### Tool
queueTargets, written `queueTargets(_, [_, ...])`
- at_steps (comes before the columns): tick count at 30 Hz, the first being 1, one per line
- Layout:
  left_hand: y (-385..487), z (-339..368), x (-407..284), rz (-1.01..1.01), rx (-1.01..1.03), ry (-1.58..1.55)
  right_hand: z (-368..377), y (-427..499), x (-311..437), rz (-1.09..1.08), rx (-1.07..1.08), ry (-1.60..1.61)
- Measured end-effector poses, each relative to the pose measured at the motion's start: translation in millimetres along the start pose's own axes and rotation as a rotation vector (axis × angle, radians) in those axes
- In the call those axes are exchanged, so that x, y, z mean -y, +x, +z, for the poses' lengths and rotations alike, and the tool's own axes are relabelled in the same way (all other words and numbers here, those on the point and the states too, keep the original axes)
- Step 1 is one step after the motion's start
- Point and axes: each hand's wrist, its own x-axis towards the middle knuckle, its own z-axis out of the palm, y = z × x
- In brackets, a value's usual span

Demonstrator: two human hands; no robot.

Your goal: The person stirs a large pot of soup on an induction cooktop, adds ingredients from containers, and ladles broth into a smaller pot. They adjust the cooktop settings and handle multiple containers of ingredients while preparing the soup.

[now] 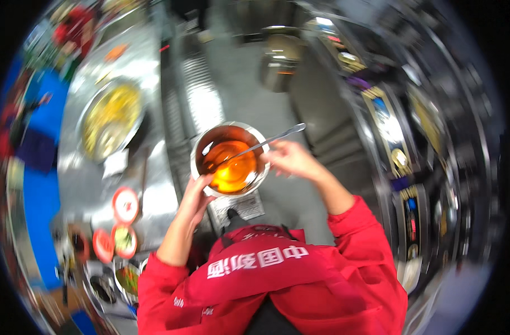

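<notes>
A round metal bowl [262, 182] of amber-red liquid, perhaps oil, is held in front of my body. My left hand [199, 193] grips its rim at the lower left. At the right rim is my right hand [289, 158], its fingertips against the bowl; its far fingers are partly hidden. A long-handled metal utensil [282, 135] leans over the right rim, its lower end sunk in the liquid. Its handle passes just above my right hand, and no finger is plainly closed around it.
On the left, a steel counter [158, 184] carries a large basin of yellow food [131, 100], red-rimmed dishes [125, 205] and trays with food. A tall metal pot [280, 63] stands ahead on the floor. Along the right runs a cooking range with control panels [384, 121]. A floor grate [202, 92] lies ahead.
</notes>
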Motion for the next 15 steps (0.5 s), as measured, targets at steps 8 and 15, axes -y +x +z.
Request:
queueTargets(8, [-33, 133, 136, -0.336, 0.402, 0.14, -51, -218, -102, 0.302, -0.081, 0.163])
queueTargets(15, [-114, 247, 273, -0.6, 0.689, 0.293, -61, -422, -191, 0.583, -0.493, 0.397])
